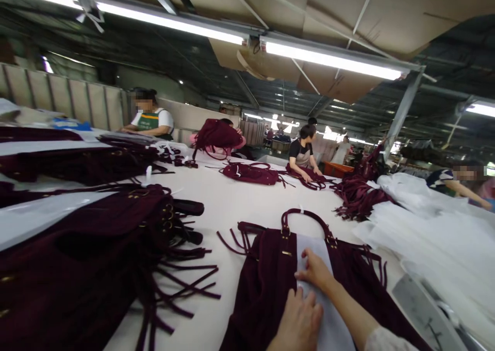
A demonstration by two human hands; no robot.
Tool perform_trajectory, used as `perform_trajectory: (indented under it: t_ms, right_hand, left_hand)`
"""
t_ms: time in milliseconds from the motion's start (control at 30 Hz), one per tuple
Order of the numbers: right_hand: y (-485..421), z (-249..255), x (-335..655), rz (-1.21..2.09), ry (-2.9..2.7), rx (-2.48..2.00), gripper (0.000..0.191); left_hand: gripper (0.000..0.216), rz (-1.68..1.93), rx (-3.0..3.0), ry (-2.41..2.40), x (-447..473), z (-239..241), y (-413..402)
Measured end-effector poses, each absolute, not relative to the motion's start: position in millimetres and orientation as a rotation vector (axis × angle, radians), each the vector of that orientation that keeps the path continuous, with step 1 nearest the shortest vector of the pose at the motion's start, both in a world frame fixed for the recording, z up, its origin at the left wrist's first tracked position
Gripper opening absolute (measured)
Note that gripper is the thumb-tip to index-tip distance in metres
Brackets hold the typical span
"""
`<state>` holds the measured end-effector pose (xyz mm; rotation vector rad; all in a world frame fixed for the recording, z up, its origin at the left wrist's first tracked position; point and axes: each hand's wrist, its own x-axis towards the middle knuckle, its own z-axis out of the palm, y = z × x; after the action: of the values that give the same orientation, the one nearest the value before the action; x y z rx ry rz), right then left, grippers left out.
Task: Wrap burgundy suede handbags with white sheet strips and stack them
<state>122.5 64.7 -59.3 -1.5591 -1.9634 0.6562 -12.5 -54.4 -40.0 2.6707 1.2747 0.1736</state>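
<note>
A dark maroon fringed handbag [266, 284] lies flat on the white table [232, 201] in front of me, handles pointing away. A strip of white paper [313, 248] lies down its middle. My right hand [315, 271] rests flat on that paper, fingers stretched toward the handles. My left hand [297, 322] lies flat on the paper lower down, fingers extended. Neither hand holds anything.
Stacked maroon fringed bags [96, 248] with white sheets between them fill the left. White wrapping material [433, 227] is heaped at the right. Another bag [251, 173] lies farther back. Other people [303, 155] work at the table's far side.
</note>
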Motion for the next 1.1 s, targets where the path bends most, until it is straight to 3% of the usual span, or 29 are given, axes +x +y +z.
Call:
perform_trajectory:
  t_ms: [200,267,433,767,933,1000,1100]
  right_hand:
    - [48,-50,127,0.636,-2.002,-1.411,0.079]
    - [36,-42,128,0.554,-1.986,-1.388,0.071]
    - [8,-33,127,0.606,-1.975,-1.253,0.029]
    - [-31,-58,130,0.864,-1.841,-1.192,0.047]
    - [-49,-33,100,0.715,-1.906,-1.143,0.045]
    - [-63,-20,78,0.635,-1.999,-1.118,0.056]
    - [-82,-23,44,0.552,-2.153,-1.153,0.112]
  left_hand:
    - [0.037,0.302,2.806,1.305,-16,-55,-51]
    - [0.035,0.341,2.845,1.306,-16,-55,-55]
    - [0.033,0.337,2.902,1.312,-7,-41,-69]
    - [0.025,0.232,2.895,1.324,-8,-13,-93]
    - [0.022,0.914,2.671,1.494,-89,41,-104]
    - [0.026,1.132,2.402,1.650,-131,48,-93]
    - [0.025,0.992,2.161,1.744,-181,31,-68]
